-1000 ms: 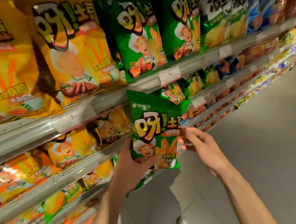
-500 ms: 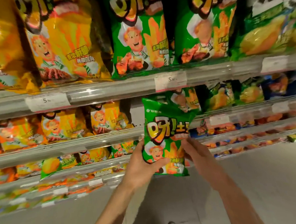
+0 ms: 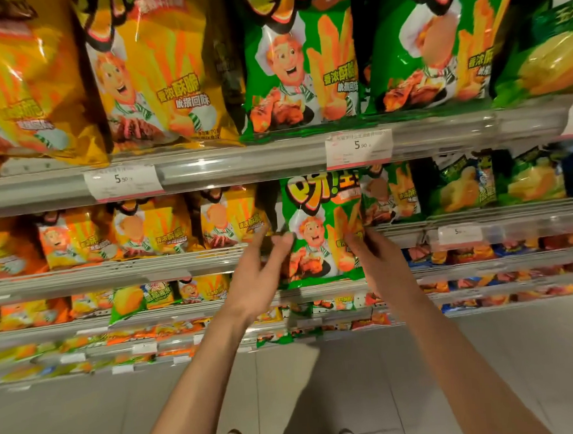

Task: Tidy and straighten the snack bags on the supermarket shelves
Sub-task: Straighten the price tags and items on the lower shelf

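Hands flank a small green snack bag (image 3: 319, 235) at the centre of the frame, right at the front of the second shelf (image 3: 214, 257) — its top tucked just under the price rail (image 3: 242, 164) of the shelf above. The left hand (image 3: 258, 278) touches the bag's left edge with thumb and fingertips, fingers loosely curled; whether it truly pinches the bag or only steadies it, I cannot tell. The right hand (image 3: 377, 262) grips the lower right edge, thumb across the printed front. The bag stands upright, face outward, in a gap between the yellow bags (image 3: 232, 219) to its left and a matching green bag (image 3: 390, 194) to its right. To finish well, I judge it should be eased straight back until its base sits behind the shelf lip, kept square so the logo faces the aisle. Pressure ought to stay light at the edges — squeezing the middle risks crushing the contents — and the neighbouring bags should not be nudged askew as the hands let go.
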`<state>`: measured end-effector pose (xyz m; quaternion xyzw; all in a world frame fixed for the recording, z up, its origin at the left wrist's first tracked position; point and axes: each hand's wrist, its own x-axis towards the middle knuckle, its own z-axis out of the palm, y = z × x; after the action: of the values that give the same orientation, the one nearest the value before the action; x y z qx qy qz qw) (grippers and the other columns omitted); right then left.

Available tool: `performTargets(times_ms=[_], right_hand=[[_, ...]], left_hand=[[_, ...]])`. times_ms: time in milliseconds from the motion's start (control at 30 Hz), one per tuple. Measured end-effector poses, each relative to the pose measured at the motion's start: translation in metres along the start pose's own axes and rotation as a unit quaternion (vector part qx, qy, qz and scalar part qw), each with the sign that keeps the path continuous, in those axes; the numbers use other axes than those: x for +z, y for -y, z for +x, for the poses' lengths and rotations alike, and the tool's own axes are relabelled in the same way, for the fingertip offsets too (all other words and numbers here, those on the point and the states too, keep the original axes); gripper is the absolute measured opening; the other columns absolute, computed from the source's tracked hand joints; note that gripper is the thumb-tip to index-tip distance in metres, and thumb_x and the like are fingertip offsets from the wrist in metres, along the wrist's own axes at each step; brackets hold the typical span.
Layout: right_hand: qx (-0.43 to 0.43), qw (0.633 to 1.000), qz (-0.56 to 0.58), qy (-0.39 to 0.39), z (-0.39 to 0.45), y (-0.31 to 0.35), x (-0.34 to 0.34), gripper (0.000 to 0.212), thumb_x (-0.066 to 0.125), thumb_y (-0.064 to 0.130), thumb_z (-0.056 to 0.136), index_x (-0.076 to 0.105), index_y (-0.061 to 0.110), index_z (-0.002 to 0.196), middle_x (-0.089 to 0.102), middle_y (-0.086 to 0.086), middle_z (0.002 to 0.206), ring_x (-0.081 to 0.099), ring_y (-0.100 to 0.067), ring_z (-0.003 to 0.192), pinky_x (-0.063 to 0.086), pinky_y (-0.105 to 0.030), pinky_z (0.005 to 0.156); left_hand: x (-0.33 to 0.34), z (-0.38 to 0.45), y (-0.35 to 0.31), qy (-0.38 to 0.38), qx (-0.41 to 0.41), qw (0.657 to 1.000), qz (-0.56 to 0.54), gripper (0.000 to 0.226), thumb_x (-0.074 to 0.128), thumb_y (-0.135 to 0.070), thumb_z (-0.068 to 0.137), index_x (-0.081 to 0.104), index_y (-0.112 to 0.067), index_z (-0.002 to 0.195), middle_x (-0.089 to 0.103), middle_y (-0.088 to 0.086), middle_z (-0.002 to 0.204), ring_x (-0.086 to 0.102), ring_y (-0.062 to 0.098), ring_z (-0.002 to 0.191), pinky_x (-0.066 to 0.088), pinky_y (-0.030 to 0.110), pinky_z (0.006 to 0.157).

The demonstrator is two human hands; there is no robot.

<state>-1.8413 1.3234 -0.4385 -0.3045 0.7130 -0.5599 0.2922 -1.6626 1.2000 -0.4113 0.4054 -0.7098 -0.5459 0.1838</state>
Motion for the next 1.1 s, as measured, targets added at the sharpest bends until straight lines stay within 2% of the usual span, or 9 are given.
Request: performTargets(times_ms=[67, 133, 300, 400, 500, 633, 800, 900, 1100], right_hand=[[-0.004, 1.0, -0.017, -0.009, 0.014, 0.004, 0.002, 0.021, 0.054, 0.034, 0.105, 0.067, 0.026, 0.118, 0.074, 0.012, 0.104, 0.067, 0.001, 0.091, 0.047, -0.009, 0.073], [-0.013, 0.999, -0.048, -0.019, 0.03, 0.009, 0.005, 0.027, 0.052, 0.038, 0.105, 0.066, 0.02, 0.12, 0.074, 0.005, 0.106, 0.068, -0.007, 0.093, 0.048, -0.018, 0.073], [-0.059, 0.99, -0.116, -0.056, 0.065, 0.019, 0.015, 0.02, 0.047, 0.028, 0.108, 0.059, 0.012, 0.108, 0.067, 0.001, 0.085, 0.061, 0.009, 0.069, 0.04, -0.007, 0.059], [-0.051, 0.982, -0.173, -0.052, 0.082, 0.016, 0.024, 0.019, 0.042, 0.025, 0.109, 0.051, 0.012, 0.098, 0.058, 0.001, 0.077, 0.061, 0.005, 0.067, 0.044, -0.027, 0.067], [-0.038, 0.973, -0.225, -0.043, 0.087, 0.008, 0.029, 0.035, 0.042, 0.032, 0.108, 0.049, 0.006, 0.132, 0.063, -0.014, 0.108, 0.065, -0.034, 0.103, 0.046, -0.038, 0.082], [-0.059, 0.971, -0.228, -0.034, 0.076, 0.007, 0.038, 0.083, 0.062, 0.049, 0.097, 0.023, 0.01, 0.16, 0.04, -0.011, 0.159, 0.038, -0.029, 0.145, 0.035, -0.047, 0.118], [-0.072, 0.963, -0.249, -0.071, 0.086, 0.005, 0.036, 0.084, 0.076, 0.048, 0.086, 0.034, 0.013, 0.15, 0.058, -0.009, 0.13, 0.057, -0.028, 0.12, 0.049, -0.049, 0.102], [-0.089, 0.952, -0.286, -0.062, 0.086, 0.003, 0.032, 0.088, 0.078, 0.038, 0.087, 0.029, 0.012, 0.156, 0.055, -0.011, 0.138, 0.053, -0.03, 0.128, 0.047, -0.048, 0.106], [-0.054, 0.957, -0.286, -0.005, 0.075, 0.009, 0.026, 0.09, 0.066, 0.042, 0.097, 0.011, 0.017, 0.163, 0.037, -0.007, 0.161, 0.036, -0.028, 0.147, 0.032, -0.041, 0.117]], left_hand=[[-0.015, 0.013, 0.007, -0.121, 0.072, 0.988, 0.07, 0.055, 0.058, -0.049, 0.099, 0.05, -0.022, 0.146, 0.057, -0.02, 0.119, 0.056, -0.008, 0.107, 0.049, 0.018, 0.094], [-0.027, 0.03, 0.021, -0.189, 0.12, 0.959, 0.174, 0.044, 0.062, -0.041, 0.099, 0.059, -0.018, 0.135, 0.054, 0.002, 0.129, 0.047, 0.014, 0.123, 0.047, 0.04, 0.105], [-0.036, 0.062, 0.038, -0.207, 0.155, 0.915, 0.309, 0.05, 0.068, -0.028, 0.095, 0.054, -0.017, 0.141, 0.034, 0.021, 0.153, 0.027, 0.038, 0.144, 0.03, 0.051, 0.115], [-0.035, 0.069, 0.043, -0.229, 0.148, 0.903, 0.332, 0.058, 0.069, -0.03, 0.093, 0.047, -0.018, 0.146, 0.033, 0.026, 0.149, 0.027, 0.044, 0.143, 0.032, 0.057, 0.114], [-0.035, 0.07, 0.049, -0.222, 0.146, 0.912, 0.312, 0.063, 0.068, -0.031, 0.095, 0.042, -0.016, 0.15, 0.031, 0.025, 0.149, 0.027, 0.043, 0.144, 0.032, 0.056, 0.115], [-0.036, 0.071, 0.05, -0.213, 0.153, 0.918, 0.296, 0.064, 0.069, -0.029, 0.095, 0.041, -0.015, 0.151, 0.031, 0.024, 0.151, 0.026, 0.042, 0.145, 0.032, 0.055, 0.117], [-0.041, 0.07, 0.047, -0.195, 0.139, 0.927, 0.288, 0.066, 0.069, -0.032, 0.095, 0.04, -0.019, 0.153, 0.031, 0.021, 0.153, 0.024, 0.039, 0.146, 0.031, 0.053, 0.118], [-0.043, 0.069, 0.046, -0.188, 0.136, 0.929, 0.287, 0.066, 0.068, -0.034, 0.096, 0.04, -0.02, 0.153, 0.029, 0.02, 0.155, 0.021, 0.038, 0.148, 0.028, 0.052, 0.12], [-0.049, 0.06, 0.039, -0.153, 0.119, 0.956, 0.22, 0.063, 0.064, -0.042, 0.097, 0.041, -0.026, 0.153, 0.024, 0.014, 0.164, 0.012, 0.028, 0.155, 0.02, 0.049, 0.125]])
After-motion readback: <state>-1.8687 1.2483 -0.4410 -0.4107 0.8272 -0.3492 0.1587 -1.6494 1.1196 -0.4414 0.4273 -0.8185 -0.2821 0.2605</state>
